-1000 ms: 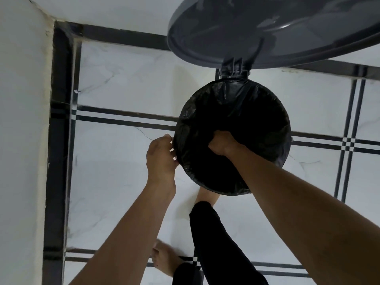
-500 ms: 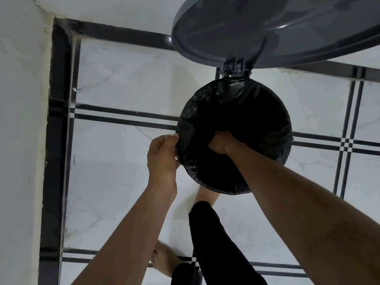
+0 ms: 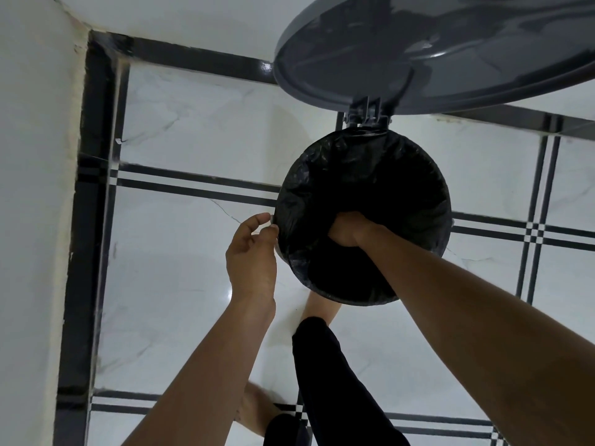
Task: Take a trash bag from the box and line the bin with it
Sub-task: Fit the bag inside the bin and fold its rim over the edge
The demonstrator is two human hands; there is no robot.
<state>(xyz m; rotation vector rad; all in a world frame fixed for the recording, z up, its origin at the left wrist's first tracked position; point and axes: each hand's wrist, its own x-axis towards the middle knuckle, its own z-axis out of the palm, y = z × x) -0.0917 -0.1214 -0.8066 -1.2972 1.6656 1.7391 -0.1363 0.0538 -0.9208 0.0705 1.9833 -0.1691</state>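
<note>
Black trash bag (image 3: pixel 402 175) lines bin (image 3: pixel 449 220), center-right of frame, lid (image 3: pixel 418 49) up. Right hand (image 3: pixel 349 228) reaches inside, fingers hidden, grip unclear. Left hand (image 3: pixel 252 252) pinches bag edge at left rim.

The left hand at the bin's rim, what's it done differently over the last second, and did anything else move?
The left hand turned from resting beside the rim to pinching the trash bag edge at the bin's left side, fingertips now against the plastic. The right hand stayed pressed down inside the bag. The grey lid stayed propped open, and the bag stayed draped over the rim.
</note>
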